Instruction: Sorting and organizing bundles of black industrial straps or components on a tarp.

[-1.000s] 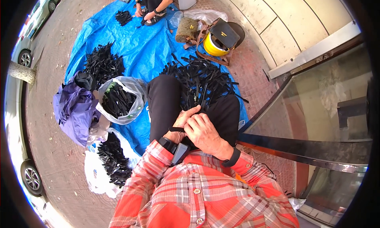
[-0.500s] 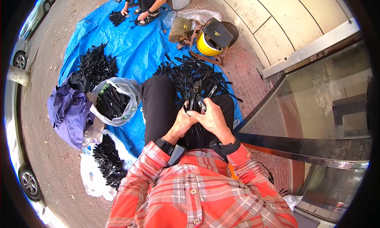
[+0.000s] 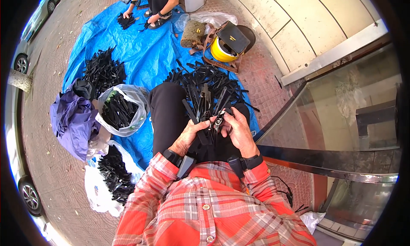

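Over my lap, my left hand [image 3: 191, 135] is closed with thumb and fingers on a flat black strip [image 3: 190, 110] that sticks up from its grip. My right hand [image 3: 239, 131] pinches a small black-and-silver piece [image 3: 219, 119] between thumb and fingers. The kind of that piece is too small to tell. The two hands are a little apart, and the piece lies in the gap between them. More dark strips hang below and between the hands. Just beyond my knees spreads a large pile of black strips [image 3: 213, 81].
Blue tarp [image 3: 143, 54] covers the ground. To the left are another strip pile [image 3: 102, 71], a clear bag of strips [image 3: 143, 103], purple cloth [image 3: 72, 122] and a white bag [image 3: 94, 186]. Ahead stands a yellow bucket [image 3: 220, 53]; a co-worker's hand [image 3: 153, 19] is farther off. Glass case [image 3: 333, 113] at right.
My hands have moved apart from being close together. The black strip now stands out from my left hand, and the silver piece shows between the hands. The co-worker's hands have shifted slightly.
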{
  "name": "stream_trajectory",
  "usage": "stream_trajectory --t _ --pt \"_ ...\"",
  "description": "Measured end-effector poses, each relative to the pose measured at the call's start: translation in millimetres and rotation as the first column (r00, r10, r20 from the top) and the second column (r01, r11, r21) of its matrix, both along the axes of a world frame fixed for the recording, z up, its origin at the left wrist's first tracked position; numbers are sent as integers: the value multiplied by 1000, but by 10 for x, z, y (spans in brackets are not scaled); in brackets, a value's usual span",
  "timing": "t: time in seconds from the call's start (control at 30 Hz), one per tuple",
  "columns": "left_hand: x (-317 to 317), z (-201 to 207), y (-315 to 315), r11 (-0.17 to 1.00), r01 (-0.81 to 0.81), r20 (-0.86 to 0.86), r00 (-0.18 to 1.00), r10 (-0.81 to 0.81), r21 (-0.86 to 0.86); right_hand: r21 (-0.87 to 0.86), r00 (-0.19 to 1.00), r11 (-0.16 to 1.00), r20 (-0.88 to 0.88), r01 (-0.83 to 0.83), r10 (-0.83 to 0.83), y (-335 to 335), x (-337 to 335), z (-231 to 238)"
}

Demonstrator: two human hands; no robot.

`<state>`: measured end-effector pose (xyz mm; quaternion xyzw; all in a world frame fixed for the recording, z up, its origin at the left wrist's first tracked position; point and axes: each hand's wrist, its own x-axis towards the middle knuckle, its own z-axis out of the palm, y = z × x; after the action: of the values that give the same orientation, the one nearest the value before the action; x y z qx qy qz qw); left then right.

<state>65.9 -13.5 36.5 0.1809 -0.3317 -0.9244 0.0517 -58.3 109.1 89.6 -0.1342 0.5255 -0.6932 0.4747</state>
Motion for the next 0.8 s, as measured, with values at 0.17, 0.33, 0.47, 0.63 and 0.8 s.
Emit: stream_trajectory --t 0.17,0.33,0.47,0.63,0.8 --pt "-10 157 24 991 -14 -66 998 23 135 50 972 985 165 163 -169 34 -16 -44" --pt "-47 19 39 999 3 10 1000 -3 -42 126 971 964 8 235 -238 20 -16 -45" --pt "-53 2 15 1000 13 66 998 -14 10 -30 895 963 379 267 -236 88 -189 -229" --pt "-55 2 25 976 -36 -14 999 40 217 -9 808 978 565 208 -167 51 -140 -185" --pt "-64 120 30 993 -3 -36 999 8 115 129 871 976 442 177 -216 48 -122 -255"
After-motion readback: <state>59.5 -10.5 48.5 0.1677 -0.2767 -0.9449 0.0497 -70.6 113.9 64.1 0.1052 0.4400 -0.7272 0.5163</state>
